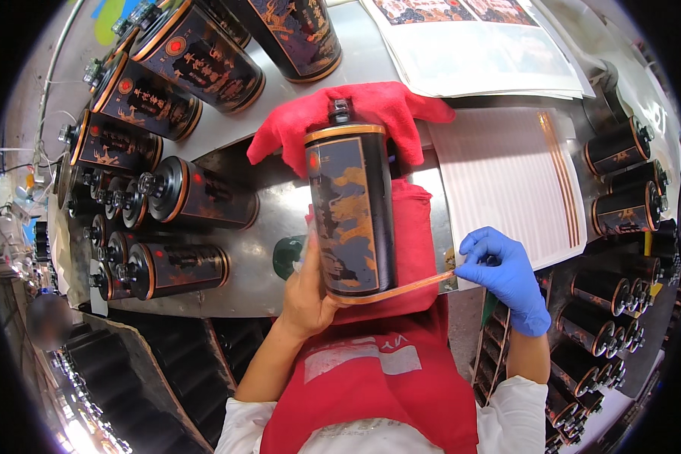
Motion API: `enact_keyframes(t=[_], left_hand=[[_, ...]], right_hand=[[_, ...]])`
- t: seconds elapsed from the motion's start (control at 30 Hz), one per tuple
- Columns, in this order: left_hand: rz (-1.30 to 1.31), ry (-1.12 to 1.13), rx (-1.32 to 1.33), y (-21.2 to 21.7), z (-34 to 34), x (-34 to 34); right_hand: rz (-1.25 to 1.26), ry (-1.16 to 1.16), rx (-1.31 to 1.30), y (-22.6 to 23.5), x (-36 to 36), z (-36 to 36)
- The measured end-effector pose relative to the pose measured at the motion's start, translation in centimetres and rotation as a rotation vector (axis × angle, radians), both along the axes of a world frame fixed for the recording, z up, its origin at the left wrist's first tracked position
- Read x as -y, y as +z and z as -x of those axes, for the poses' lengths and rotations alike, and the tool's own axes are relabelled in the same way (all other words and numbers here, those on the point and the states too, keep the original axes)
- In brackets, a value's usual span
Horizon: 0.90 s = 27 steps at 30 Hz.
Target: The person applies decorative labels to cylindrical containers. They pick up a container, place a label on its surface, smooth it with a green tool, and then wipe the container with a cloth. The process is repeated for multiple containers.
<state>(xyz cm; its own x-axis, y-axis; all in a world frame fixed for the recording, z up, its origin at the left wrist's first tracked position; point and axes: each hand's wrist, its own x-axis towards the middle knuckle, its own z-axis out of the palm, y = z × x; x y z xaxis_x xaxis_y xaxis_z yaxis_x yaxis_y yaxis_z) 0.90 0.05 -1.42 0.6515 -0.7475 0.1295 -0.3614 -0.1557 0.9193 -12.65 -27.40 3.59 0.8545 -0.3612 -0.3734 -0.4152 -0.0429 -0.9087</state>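
One black jar against the left hand; copper strip between both hands.
Left hand is half-curled, bracing the jar's lower side; gloved right hand pinches the strip's end, fingertips together. Judged risk: uneven pull by the right hand could skew the strip at the base.

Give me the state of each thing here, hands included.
Bottle: capped, held
Strip: right end off the bottle
Left hand: gripping bottle
Right hand: gloved, pinching strip
Upper cloth: rumpled
Lower cloth: partly hidden
Sheet: lying flat
Surrounding bottles: capped where tops show
Apron: worn
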Motion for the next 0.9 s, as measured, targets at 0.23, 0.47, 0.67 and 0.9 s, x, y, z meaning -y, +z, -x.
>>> enact_keyframes(t=[0.23, 0.47, 0.67, 0.9], left_hand=[[-0.269, 0.008, 0.785, 6.6, 1.0, 5.0], [0.042, -0.051, 0.291, 1.7, -0.6, 2.3], [-0.084, 0.016, 0.105, 2.8, 0.1, 1.9], [-0.32, -0.068, 0.678, 6.1, -0.2, 4.8]], right_hand=[[-0.118, -0.029, 0.015, -1.4, -0.2, 0.3], [-0.197, 0.045, 0.067, -0.9, -2.5, -1.2], [-0.249, 0.113, 0.095, 0.6, -4.1, -2.2], [-0.295, 0.103, 0.102, 1.0, -3.5, -1.6]])
